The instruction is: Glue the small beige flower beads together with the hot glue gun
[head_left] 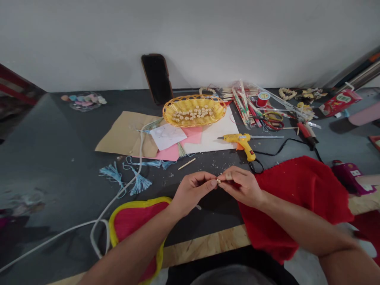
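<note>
1. Small cream-coloured knobbly piece (219,181) is at the near centre.
2. Left hand (194,190) and right hand (244,187) pinch it, fingertips held narrow.
3. Yellow oval woven basket (172,105) with similar cream pieces (194,114) stands farther away.

From where I stand, the dark grey tabletop (71,174) has a strip of wood-grained board (204,246) along its near edge. A smartphone (157,79) stands propped against the wall. Brown paper (111,136) lies mid-table, blue tassels (142,184) and a short wooden stick (187,164) nearer me. A yellow glue gun (247,147) rests near a red cloth (297,186) that drapes over the edge.
</note>
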`<state>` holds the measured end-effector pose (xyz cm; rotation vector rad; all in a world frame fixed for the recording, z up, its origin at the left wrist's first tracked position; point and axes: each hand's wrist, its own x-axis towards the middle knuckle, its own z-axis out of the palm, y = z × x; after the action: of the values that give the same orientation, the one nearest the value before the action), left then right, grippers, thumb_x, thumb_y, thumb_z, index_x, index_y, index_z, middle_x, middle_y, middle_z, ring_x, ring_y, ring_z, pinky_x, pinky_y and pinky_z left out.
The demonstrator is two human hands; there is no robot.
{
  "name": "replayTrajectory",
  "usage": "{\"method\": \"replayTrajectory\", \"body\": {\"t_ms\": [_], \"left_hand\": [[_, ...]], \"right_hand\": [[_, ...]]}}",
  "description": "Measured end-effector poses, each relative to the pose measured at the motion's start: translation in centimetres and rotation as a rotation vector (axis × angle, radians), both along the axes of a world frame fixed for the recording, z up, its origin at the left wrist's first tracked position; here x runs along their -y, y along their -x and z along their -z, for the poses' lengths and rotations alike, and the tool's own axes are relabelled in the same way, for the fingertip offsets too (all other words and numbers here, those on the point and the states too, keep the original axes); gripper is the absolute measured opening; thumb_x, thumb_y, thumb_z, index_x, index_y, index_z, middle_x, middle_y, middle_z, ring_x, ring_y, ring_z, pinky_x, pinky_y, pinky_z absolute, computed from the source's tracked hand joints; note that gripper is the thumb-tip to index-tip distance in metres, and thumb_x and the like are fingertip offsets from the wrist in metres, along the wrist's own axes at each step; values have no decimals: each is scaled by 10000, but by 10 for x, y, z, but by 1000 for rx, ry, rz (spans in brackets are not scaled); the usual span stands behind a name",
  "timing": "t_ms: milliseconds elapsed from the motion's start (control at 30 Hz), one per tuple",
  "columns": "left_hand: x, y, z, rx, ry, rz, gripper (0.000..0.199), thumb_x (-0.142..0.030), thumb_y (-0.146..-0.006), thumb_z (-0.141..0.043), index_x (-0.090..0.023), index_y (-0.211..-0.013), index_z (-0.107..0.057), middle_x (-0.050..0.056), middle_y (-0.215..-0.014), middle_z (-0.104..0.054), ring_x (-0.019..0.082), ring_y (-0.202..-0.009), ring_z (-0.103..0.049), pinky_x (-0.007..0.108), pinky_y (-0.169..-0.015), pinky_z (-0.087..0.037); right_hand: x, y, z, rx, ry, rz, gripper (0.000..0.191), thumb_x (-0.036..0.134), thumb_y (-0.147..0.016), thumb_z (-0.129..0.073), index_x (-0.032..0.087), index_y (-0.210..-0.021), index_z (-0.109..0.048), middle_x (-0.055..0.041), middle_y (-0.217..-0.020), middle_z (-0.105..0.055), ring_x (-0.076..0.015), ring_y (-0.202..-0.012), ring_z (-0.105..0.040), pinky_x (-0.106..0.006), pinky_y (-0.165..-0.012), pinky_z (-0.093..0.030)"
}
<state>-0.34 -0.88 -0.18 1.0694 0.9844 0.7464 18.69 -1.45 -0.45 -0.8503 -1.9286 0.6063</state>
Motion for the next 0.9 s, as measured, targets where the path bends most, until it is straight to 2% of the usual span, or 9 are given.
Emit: {"method": "replayTrajectory", "body": {"t_ms": [200, 600, 900], "left_hand": [[0, 0, -2, -22, 4, 18, 325, -467, -747, -731, -146, -726, -683, 5, -659, -634, 94, -599, -491, 208, -594, -394], [0, 0, -3, -42, -60, 21, 306, -455, -757, -713, -151, -731, -682, 1, -676, -613, 110, -652, -504, 218, -627, -388], [0, 1, -3, -92, -96, 39, 300, -454, -774, -697, -156, -738, -693, 5, -683, -621, 118, -657, -507, 226, -629, -392]], "right_hand": [[0, 0, -1, -18, -20, 56, 58, 176, -860, -656, 177, -918, -662, -55, -780, -695, -131, -705, -662, -221, -623, -565], [0, 3, -2, -22, -23, 20, 42, 149, -870, -639, 181, -878, -665, -44, -765, -708, -123, -701, -672, -213, -626, -574], [1, 2, 1, -46, 34, 10, 41, 165, -876, -632, 181, -876, -670, -46, -761, -706, -126, -695, -669, -219, -617, -568]]}}
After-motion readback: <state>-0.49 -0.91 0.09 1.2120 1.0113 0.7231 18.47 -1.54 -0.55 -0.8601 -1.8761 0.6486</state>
